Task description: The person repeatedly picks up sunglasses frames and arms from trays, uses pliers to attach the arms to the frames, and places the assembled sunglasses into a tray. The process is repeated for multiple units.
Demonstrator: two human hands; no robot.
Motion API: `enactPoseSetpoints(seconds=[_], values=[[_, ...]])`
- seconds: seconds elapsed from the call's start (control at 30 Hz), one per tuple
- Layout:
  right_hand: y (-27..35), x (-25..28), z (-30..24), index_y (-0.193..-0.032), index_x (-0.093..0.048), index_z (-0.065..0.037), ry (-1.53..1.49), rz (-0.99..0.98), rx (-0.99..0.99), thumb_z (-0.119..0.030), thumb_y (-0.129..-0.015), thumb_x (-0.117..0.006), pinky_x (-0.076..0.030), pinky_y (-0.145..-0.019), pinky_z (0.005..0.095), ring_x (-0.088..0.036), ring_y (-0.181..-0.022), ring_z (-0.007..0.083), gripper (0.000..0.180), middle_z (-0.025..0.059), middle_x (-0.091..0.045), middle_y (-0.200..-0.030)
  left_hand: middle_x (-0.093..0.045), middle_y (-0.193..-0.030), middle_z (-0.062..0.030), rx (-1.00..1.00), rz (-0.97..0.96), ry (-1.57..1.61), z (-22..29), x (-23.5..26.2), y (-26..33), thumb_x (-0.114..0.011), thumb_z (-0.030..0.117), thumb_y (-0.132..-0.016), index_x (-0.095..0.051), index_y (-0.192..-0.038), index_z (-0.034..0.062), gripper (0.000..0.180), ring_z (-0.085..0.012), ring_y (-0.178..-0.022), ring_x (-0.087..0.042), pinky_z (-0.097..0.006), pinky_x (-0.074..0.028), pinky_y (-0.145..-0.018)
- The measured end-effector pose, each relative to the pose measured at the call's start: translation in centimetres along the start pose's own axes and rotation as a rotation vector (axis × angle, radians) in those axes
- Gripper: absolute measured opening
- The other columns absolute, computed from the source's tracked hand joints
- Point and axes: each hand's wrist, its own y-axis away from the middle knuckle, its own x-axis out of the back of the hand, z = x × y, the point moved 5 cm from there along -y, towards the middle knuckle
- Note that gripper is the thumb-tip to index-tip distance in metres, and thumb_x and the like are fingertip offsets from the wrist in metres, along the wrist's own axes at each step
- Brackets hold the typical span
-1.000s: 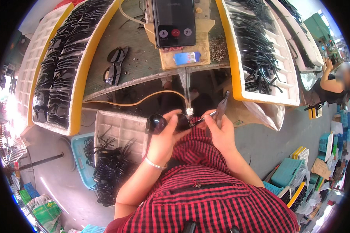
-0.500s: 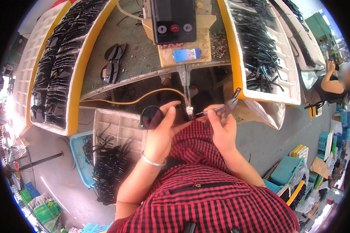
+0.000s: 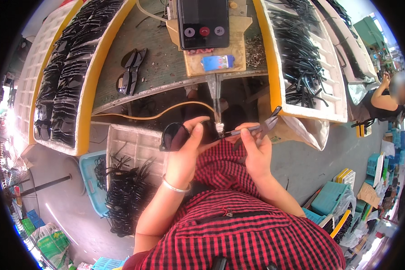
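Observation:
My left hand (image 3: 192, 146) is closed around a dark sunglasses front (image 3: 174, 136). One round lens sticks out to the left of the thumb, and the other lies partly behind the fingers. My right hand (image 3: 258, 153) pinches a black temple arm (image 3: 270, 121), whose inner end meets the right edge of the front. Just above that joint, the narrow metal tip (image 3: 219, 128) of a bench fixture comes down from the table edge. Some fingers of both hands are hidden behind the parts.
A foam tray (image 3: 87, 90) packed with dark glasses stands at the left, and another tray (image 3: 339, 105) of black temple arms at the right. A phone (image 3: 203, 22) stands above a blue packet (image 3: 217, 62). Folded sunglasses (image 3: 130, 72) lie on the bench (image 3: 108, 96). A blue basket (image 3: 89, 180) is lower left.
The view has shifted very slightly. Both hands keep their grips at the metal tip; the sunglasses front and temple arm have barely moved.

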Motion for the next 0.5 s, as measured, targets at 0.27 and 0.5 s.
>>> enactPoseSetpoints(seconds=[0.27,0.5], values=[[0.05,-0.02,0.18,-0.105,-0.058,0.0,-0.047,0.014,-0.004,-0.015,-0.099,-0.055,-0.05,-0.076,0.0275,-0.067,-0.082,0.0168,0.017,0.0113,-0.069,-0.09,-0.062,-0.112,-0.0144,0.002,0.007,0.017,0.04,0.02,0.02,-0.045,0.019,-0.102,-0.053,-0.124,-0.0032,0.032,-0.0246,-0.105,-0.063,-0.045,-0.054,-0.093],[0.02,0.3,0.31,-0.108,-0.057,0.003,-0.007,-0.017,-0.021,-0.015,-0.099,-0.055,-0.056,-0.084,0.038,-0.067,-0.088,0.0212,0.02,0.0138,-0.066,-0.095,-0.061,-0.113,-0.0148,0.007,-0.002,0.021,0.1,0.03,-0.05,-0.045,0.019,-0.102,-0.052,-0.124,-0.0043,0.033,-0.0247,-0.105,-0.062,-0.045,-0.054,-0.093]])
